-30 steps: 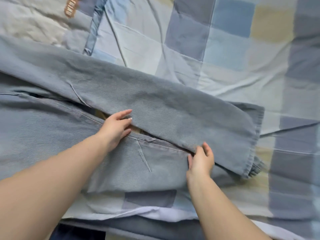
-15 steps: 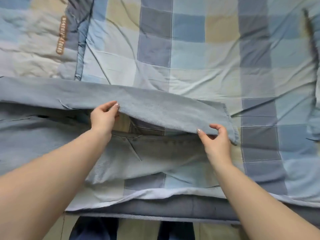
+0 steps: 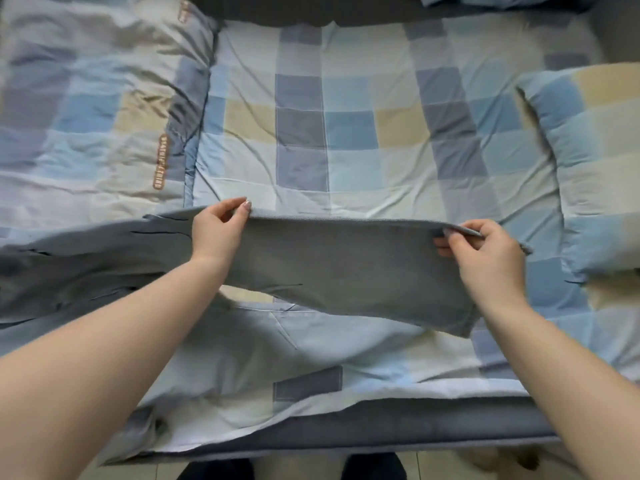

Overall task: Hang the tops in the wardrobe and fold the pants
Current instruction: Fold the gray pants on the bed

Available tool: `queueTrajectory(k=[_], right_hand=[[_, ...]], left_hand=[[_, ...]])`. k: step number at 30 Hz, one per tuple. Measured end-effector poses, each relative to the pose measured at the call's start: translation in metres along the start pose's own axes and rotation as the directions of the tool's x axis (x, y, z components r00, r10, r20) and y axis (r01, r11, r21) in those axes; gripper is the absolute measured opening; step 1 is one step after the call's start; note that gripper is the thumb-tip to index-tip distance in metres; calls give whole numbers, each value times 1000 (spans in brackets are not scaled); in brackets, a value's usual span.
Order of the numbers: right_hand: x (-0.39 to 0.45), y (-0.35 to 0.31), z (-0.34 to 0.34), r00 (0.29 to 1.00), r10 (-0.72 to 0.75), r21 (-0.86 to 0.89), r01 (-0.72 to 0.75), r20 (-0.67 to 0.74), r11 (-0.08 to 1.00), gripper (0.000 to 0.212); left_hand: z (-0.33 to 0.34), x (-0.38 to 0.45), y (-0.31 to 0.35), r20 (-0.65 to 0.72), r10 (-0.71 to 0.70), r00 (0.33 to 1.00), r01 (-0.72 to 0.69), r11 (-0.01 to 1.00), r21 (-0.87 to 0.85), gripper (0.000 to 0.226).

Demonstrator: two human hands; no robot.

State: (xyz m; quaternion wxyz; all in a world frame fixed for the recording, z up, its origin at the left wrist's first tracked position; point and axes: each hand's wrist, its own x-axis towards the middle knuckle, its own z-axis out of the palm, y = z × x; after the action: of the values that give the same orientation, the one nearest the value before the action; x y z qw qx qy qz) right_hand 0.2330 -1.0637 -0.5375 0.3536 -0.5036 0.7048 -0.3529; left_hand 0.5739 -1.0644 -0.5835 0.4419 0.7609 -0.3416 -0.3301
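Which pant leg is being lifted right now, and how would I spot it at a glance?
On the checked blue-and-beige bedsheet, find the grey-blue denim pants spread across the near side. The lifted leg is the raised flap between the left hand and right hand, each pinching its top edge. The other leg lies flat beneath it.

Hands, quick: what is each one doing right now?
Left hand: pinching the top edge of the grey pants leg.
Right hand: pinching the same leg near its hem.

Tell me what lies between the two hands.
In the head view, the lifted leg of the grey pants spans from the left hand to the right hand, each pinching its upper edge.
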Motion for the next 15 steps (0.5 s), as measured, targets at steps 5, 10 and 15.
queueTrajectory(k=[5,10,15], right_hand=[[77,32,39,988,133,-166,-119,76,979,18],[154,73,88,993,114,-319,-98,33,943,28],[161,112,125,950,187,-315,-102,251,943,67]], left_hand=[[43,50,-25,64,-27,998,16,986,169,33],[97,97,-58,156,-62,986,31,980,194,56],[116,96,-102,243,-166,956,105,963,246,67]])
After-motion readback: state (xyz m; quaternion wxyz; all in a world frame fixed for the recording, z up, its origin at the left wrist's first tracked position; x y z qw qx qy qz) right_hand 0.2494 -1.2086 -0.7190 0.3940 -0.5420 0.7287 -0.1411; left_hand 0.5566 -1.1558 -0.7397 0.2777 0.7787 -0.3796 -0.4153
